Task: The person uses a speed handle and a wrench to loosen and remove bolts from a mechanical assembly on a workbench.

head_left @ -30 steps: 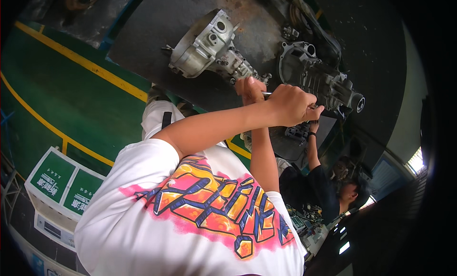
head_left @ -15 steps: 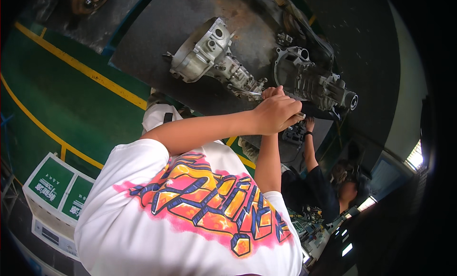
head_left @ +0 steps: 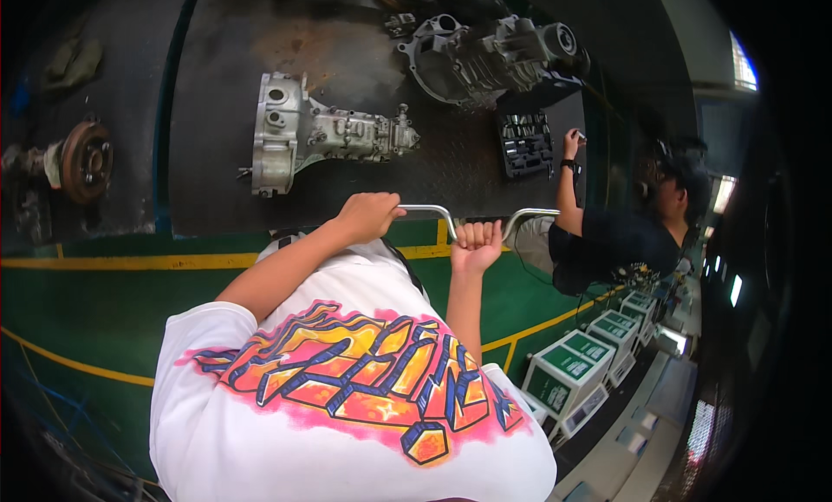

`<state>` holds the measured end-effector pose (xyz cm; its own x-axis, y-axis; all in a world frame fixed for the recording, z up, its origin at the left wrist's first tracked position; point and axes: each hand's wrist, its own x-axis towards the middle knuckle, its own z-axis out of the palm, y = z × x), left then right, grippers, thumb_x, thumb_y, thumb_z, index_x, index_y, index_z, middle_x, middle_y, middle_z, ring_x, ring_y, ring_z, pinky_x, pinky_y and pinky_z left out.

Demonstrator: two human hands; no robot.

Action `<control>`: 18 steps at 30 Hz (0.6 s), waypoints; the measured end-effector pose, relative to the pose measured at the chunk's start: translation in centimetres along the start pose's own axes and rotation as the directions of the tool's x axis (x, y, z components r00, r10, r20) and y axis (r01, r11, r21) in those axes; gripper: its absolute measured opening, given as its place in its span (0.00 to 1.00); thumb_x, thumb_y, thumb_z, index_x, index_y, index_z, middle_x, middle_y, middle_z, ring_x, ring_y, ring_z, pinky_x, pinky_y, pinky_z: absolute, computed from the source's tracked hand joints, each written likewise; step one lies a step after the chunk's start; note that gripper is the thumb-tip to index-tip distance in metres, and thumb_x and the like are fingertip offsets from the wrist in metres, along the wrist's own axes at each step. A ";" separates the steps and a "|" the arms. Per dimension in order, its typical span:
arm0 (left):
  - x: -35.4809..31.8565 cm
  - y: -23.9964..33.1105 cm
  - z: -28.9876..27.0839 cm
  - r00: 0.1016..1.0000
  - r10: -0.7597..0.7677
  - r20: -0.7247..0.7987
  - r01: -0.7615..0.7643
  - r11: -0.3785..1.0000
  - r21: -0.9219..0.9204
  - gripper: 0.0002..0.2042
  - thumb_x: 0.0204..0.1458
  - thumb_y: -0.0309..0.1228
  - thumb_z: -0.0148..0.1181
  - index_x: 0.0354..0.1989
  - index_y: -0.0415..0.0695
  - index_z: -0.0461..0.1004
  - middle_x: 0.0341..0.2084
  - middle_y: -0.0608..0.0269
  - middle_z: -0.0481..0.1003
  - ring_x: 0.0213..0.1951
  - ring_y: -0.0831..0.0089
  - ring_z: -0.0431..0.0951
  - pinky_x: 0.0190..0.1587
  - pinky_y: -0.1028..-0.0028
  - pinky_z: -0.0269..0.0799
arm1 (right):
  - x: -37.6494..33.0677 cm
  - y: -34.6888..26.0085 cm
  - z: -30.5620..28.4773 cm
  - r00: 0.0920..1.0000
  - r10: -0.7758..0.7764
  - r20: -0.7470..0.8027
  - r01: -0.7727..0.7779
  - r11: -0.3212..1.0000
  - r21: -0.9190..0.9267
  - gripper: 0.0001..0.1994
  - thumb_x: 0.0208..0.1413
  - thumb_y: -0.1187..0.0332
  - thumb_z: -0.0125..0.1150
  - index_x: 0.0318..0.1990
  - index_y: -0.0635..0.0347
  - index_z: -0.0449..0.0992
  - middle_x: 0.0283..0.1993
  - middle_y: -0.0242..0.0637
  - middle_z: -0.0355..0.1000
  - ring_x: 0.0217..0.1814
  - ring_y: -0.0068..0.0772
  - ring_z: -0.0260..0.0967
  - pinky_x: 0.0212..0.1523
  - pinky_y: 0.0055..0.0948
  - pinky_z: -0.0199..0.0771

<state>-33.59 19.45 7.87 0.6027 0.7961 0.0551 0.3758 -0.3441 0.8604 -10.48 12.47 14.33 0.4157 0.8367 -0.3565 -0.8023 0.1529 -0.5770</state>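
Crank-shaped rod (head_left: pixel 425 208), silver, is held in both hands near the front edge of the desk (head_left: pixel 212 112). Long axis is set sideways, left to right, roughly in line with the desk edge; the bend at its middle is dropped toward the body.

Left end is wrapped by the left hand (head_left: pixel 370 214), fingers curled round it; the tip is hidden there, so what is fitted on it cannot be told. Bend is gripped by the right hand (head_left: pixel 475 240), fingers folded over the metal, knuckles up. From the left hand, the rod is run out to the right; from the right hand, it is seen on both sides, with the free end pointed right, toward the co-worker (head_left: pixel 620 238). Free end is seen close to the co-worker's forearm; depth between them cannot be judged.

Silver gearbox (head_left: pixel 342 134) is laid on the desk, ahead of the left hand, the nearer of the two; its wide bell is turned left, its narrow end right, so its axis is nearly matched by the rod's. Gearbox is touched by neither hand. Second gearbox (head_left: pixel 498 60) and dark tool case (head_left: pixel 524 142) are placed farther off, ahead and to the right.
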 end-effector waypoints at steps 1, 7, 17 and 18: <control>-0.5 -0.3 0.3 0.996 -0.013 0.093 0.010 0.999 0.035 0.12 0.60 0.39 0.52 0.30 0.43 0.69 0.28 0.52 0.76 0.34 0.50 0.77 0.35 0.55 0.70 | -1.1 0.3 -1.0 0.998 0.018 -0.059 -0.014 0.999 0.052 0.25 0.68 0.57 0.43 0.16 0.47 0.49 0.13 0.23 0.39 0.14 0.20 0.34 0.19 0.25 0.41; -5.3 -1.9 3.1 0.900 -0.165 0.403 0.144 0.986 0.084 0.16 0.63 0.43 0.46 0.32 0.44 0.73 0.23 0.45 0.76 0.29 0.42 0.77 0.33 0.48 0.70 | -4.8 2.7 -4.6 0.936 0.079 -0.343 -0.035 0.991 0.133 0.27 0.64 0.46 0.42 0.15 0.46 0.49 0.11 0.22 0.39 0.12 0.20 0.34 0.15 0.25 0.37; -2.9 1.1 4.3 0.928 -0.243 0.282 0.187 0.960 0.209 0.18 0.62 0.44 0.49 0.28 0.43 0.75 0.20 0.47 0.75 0.27 0.43 0.76 0.31 0.50 0.71 | -1.5 0.1 -5.9 0.966 0.165 -0.200 -0.118 0.967 0.225 0.27 0.65 0.45 0.42 0.15 0.46 0.49 0.12 0.22 0.40 0.11 0.20 0.35 0.14 0.25 0.36; -3.1 1.1 4.7 0.923 -0.272 0.272 0.225 0.955 0.193 0.18 0.63 0.44 0.49 0.28 0.43 0.75 0.20 0.46 0.75 0.27 0.43 0.76 0.31 0.50 0.70 | -0.8 0.0 -6.3 0.956 0.214 -0.198 -0.166 0.958 0.232 0.27 0.65 0.46 0.43 0.15 0.46 0.49 0.12 0.22 0.40 0.11 0.20 0.35 0.13 0.26 0.37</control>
<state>-31.74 14.32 6.25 0.6454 0.6931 -0.3211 0.6305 -0.2461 0.7362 -8.17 8.49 9.99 0.3108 0.7287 -0.6102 -0.9375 0.1293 -0.3230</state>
